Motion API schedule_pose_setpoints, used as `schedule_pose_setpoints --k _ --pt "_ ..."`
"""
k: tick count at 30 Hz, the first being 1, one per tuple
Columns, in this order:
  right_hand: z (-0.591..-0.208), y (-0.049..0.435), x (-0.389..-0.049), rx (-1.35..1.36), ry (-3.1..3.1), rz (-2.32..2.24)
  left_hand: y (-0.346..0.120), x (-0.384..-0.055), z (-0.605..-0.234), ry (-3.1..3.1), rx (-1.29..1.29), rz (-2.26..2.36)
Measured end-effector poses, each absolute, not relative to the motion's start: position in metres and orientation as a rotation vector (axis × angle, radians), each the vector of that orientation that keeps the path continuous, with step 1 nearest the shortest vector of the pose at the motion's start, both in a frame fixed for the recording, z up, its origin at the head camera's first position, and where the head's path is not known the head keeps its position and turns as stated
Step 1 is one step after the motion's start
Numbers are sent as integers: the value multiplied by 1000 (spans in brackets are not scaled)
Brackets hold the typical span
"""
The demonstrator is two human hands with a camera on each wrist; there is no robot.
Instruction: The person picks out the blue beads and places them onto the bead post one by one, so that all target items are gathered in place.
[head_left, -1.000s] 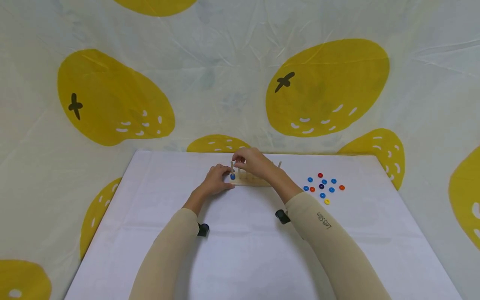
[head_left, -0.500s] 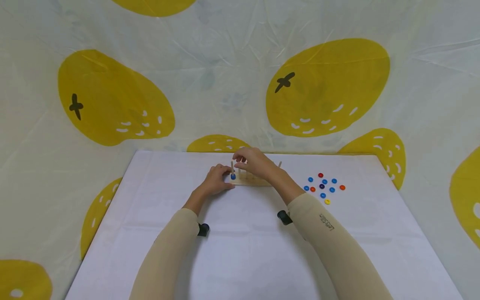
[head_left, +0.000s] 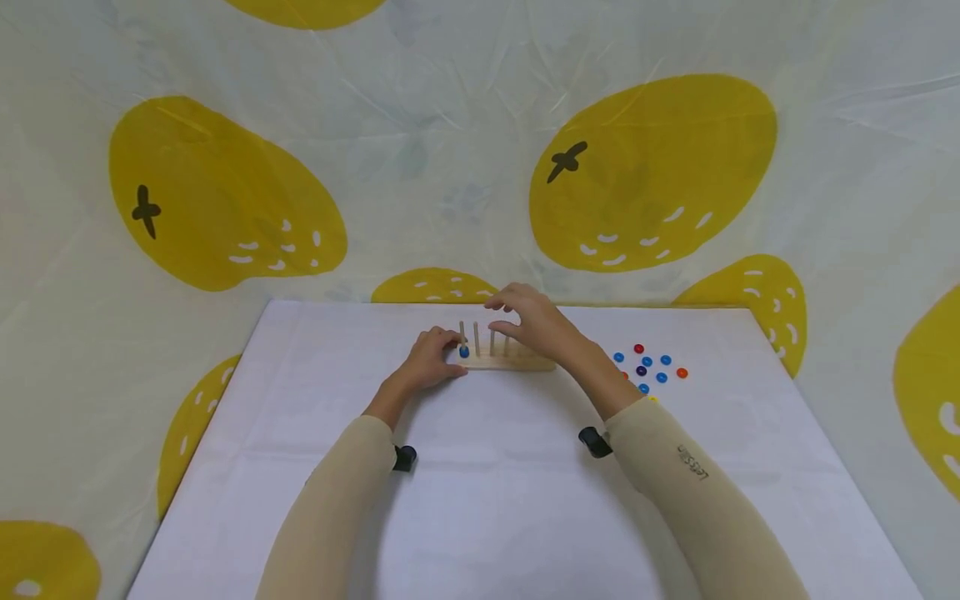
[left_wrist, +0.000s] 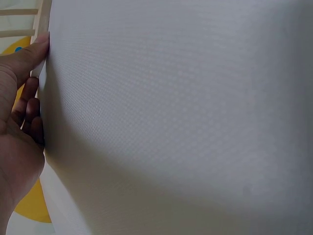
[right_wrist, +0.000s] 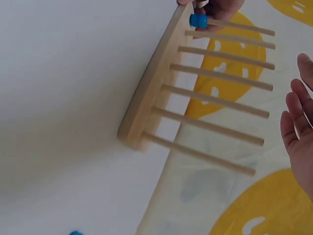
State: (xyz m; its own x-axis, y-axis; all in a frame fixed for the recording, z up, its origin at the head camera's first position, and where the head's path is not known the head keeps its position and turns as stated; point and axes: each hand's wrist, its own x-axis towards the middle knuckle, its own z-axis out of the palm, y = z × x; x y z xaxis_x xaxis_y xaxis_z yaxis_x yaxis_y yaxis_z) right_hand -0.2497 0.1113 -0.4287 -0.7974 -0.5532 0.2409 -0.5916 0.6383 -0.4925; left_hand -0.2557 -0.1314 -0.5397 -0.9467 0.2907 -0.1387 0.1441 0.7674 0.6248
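Observation:
A wooden peg board [head_left: 501, 363] stands near the table's back edge, with a row of several upright pegs. Two stacked blue rings [right_wrist: 198, 20] sit at the base of its leftmost peg; the other pegs seen in the right wrist view are bare. My left hand [head_left: 431, 360] holds the board's left end, thumb at the front and fingers behind; in the left wrist view the thumb [left_wrist: 36, 49] lies against the wood. Above the pegs hovers my right hand [head_left: 534, 321], its fingers loosely spread, with nothing held.
Loose small rings lie to the right of the board, among them a red ring [head_left: 639, 348], a dark purple ring [head_left: 641, 371], an orange ring [head_left: 682, 373] and several blue ones. My right forearm partly covers a yellow ring [head_left: 653, 400]. A patterned cloth [head_left: 450, 217] hangs behind the table.
My right hand has moved up and to the right, away from the left pegs, and its fingers have spread. My left hand stays at the board's end.

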Motion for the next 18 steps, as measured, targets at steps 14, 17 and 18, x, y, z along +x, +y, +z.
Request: schedule_pose_setpoints --k 14,17,18 --pt "-425 183 -228 855 -2649 913 -133 -257 -538 2735 349 947" --pt "-429 200 -225 842 -2620 899 -132 -257 -539 2726 358 952" --pt "-430 205 -224 837 -2617 892 -132 -257 -539 2726 359 950"
